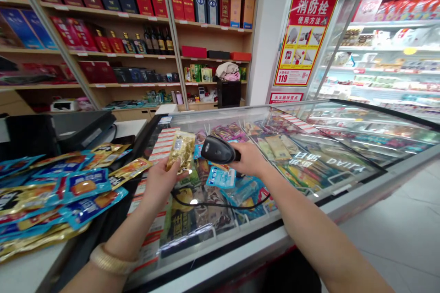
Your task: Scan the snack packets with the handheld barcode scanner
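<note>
Glass-topped chest freezer [343, 135] | liquor shelves [123, 55] behind | left hand [160, 183] pinching gold sachet [181, 150] | right hand [249, 159] gripping barcode scanner [218, 149]

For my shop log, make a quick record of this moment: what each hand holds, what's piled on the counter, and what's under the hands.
Left hand: holds a crinkled gold foil snack packet
Right hand: holds a black handheld barcode scanner
Counter: pile of blue and gold foil snack packets
Under hands: glass-topped chest freezer of packaged goods
</note>
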{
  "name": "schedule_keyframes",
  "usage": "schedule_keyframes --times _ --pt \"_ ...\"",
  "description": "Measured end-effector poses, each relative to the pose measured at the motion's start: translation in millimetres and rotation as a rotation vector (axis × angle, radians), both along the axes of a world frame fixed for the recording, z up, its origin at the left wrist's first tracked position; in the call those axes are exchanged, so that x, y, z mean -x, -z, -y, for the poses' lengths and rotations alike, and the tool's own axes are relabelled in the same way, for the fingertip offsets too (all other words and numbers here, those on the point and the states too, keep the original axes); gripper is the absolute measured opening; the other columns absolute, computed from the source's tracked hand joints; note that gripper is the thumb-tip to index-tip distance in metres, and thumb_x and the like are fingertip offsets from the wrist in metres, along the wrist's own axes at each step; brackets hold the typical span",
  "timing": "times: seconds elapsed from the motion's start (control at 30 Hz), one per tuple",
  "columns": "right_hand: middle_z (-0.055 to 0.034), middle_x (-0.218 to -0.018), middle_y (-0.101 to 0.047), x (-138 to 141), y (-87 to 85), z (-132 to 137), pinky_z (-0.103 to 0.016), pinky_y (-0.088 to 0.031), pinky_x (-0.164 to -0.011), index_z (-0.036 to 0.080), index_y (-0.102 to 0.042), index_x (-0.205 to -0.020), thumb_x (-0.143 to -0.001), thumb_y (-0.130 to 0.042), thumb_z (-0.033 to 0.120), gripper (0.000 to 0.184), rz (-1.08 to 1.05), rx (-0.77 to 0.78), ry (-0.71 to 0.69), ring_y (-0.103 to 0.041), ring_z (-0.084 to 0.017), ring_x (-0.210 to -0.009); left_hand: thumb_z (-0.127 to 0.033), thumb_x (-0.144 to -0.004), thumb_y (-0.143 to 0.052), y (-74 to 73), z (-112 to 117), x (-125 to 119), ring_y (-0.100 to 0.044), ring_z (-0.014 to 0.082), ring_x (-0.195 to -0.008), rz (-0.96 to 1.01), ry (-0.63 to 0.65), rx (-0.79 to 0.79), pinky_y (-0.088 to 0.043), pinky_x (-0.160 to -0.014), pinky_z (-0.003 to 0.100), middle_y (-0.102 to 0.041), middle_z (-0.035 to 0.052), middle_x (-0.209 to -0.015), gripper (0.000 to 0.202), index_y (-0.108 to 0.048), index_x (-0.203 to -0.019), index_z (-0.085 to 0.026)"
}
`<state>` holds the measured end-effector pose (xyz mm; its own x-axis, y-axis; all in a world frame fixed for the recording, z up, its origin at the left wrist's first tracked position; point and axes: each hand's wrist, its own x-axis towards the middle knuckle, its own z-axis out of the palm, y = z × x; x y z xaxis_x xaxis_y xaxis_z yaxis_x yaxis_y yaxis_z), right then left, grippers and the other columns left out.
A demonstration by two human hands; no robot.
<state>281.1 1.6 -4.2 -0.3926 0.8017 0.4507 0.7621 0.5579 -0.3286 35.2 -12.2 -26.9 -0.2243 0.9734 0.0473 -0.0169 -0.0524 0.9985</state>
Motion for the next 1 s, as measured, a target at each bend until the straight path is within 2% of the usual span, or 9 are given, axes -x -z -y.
schedule_keyframes --times 0.1,0.27,0.57,0.8,1.0 --pt "-0.0039 -0.091 -0.073 0 1.0 0 -0.025 -0.045 -0.075 0.022 -0.067 -0.103 -0.073 -0.065 0.032 0.031 0.003 0.002 -0.007 -0.067 -0.021 -0.088 -0.030 -0.073 -0.061 2.7 0 3 -0.068 0.0176 -0.077 -0.086 0.019 -0.003 -0.059 -0.063 0.029 -0.070 0.0060 -0.100 0.031 -0.063 -0.101 -0.016" --pt "-0.0038 -0.094 -0.072 1 1.0 1 -0.025 -0.044 -0.074 0.022 -0.067 -0.101 -0.074 -0.066 0.034 0.030 0.008 -0.027 -0.056 -0.067 -0.020 -0.088 -0.033 -0.070 -0.064 5.3 -1 5 -0.066 0.0168 -0.056 -0.335 -0.030 -0.050 -0.050 -0.046 0.023 -0.070 0.0041 -0.085 0.030 -0.061 -0.096 -0.018" --pt "-0.0038 -0.090 -0.071 7 1.2 4 -0.024 -0.042 -0.071 0.021 -0.066 -0.100 -0.075 -0.066 0.029 0.026 0.036 -0.002 -0.070 -0.065 -0.020 -0.085 -0.034 -0.071 -0.062 4.7 0 3 -0.068 0.0183 -0.057 -0.413 -0.040 -0.059 -0.050 -0.048 0.024 -0.071 0.0066 -0.090 0.030 -0.060 -0.096 -0.017" --pt "-0.0044 -0.095 -0.071 6 1.0 2 -0.024 -0.043 -0.074 0.020 -0.066 -0.102 -0.075 -0.066 0.030 0.029 -0.007 0.021 -0.097 -0.066 -0.020 -0.088 -0.035 -0.071 -0.061 2.6 1 2 -0.068 0.0191 -0.058 -0.443 -0.039 -0.046 -0.049 -0.048 0.024 -0.071 0.0050 -0.083 0.028 -0.060 -0.094 -0.017" --pt "-0.0039 -0.089 -0.072 -3 2.3 -3 -0.024 -0.044 -0.072 0.021 -0.068 -0.099 -0.073 -0.067 0.031 0.028 -0.043 0.001 -0.030 -0.066 -0.020 -0.083 -0.033 -0.076 -0.056 3.9 1 2 -0.068 0.0184 -0.058 -0.479 -0.045 -0.017 -0.048 -0.048 0.024 -0.071 0.0061 -0.088 0.027 -0.058 -0.096 -0.017"
